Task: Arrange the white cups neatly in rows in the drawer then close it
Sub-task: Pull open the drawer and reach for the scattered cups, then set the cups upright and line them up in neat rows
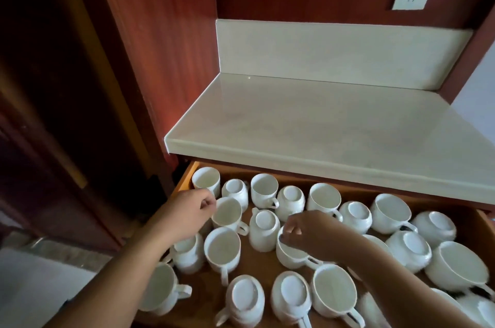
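Here, beneath a pale stone countertop [321,124], the open wooden drawer [184,179] is crowded with glazed white cups [263,189], some inverted. They are judged light, rigid, slippery and chippable, best taken by rim or handle. An upright cup [227,213] is seemingly pinched at its rim by the left hand [187,213]; a wider cup [292,256] by the right hand [310,231].

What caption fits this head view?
Left hand pinches one white cup, right hand a second cup, in the open drawer.
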`<action>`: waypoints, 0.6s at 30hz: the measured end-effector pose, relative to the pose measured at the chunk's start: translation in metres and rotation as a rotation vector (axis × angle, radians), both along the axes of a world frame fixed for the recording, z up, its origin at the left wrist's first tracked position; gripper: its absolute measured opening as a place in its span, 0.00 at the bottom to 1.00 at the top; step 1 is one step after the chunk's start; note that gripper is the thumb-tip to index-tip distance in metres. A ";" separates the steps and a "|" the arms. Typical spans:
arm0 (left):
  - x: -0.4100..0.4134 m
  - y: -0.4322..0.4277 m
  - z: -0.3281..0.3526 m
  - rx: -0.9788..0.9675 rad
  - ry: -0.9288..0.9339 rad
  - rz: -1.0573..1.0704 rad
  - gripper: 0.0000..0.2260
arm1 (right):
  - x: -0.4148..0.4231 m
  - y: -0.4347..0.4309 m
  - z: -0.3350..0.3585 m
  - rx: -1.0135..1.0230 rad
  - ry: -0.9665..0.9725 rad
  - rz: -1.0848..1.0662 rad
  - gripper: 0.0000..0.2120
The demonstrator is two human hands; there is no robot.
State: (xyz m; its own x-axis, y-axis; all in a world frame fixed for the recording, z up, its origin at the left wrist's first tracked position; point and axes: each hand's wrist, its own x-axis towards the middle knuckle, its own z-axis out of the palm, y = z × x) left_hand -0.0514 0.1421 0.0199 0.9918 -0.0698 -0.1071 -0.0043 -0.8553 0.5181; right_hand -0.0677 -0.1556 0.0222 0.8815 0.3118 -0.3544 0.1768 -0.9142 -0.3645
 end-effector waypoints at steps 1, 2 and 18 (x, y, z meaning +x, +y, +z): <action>0.006 0.006 -0.002 0.008 -0.014 0.025 0.05 | 0.008 0.005 -0.002 0.009 -0.012 0.000 0.12; 0.011 0.010 -0.005 0.018 -0.025 0.041 0.05 | 0.016 0.011 -0.005 0.029 -0.014 -0.004 0.12; 0.110 0.042 -0.063 0.423 -0.209 -0.336 0.09 | 0.108 0.135 -0.043 0.019 -0.096 -0.206 0.25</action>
State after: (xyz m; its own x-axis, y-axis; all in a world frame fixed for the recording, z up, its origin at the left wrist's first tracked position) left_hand 0.0584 0.1839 -0.0426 0.9255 -0.3787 0.0017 -0.3773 -0.9217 0.0898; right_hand 0.0400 -0.0209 -0.0203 0.9567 0.1279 -0.2615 0.0222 -0.9277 -0.3726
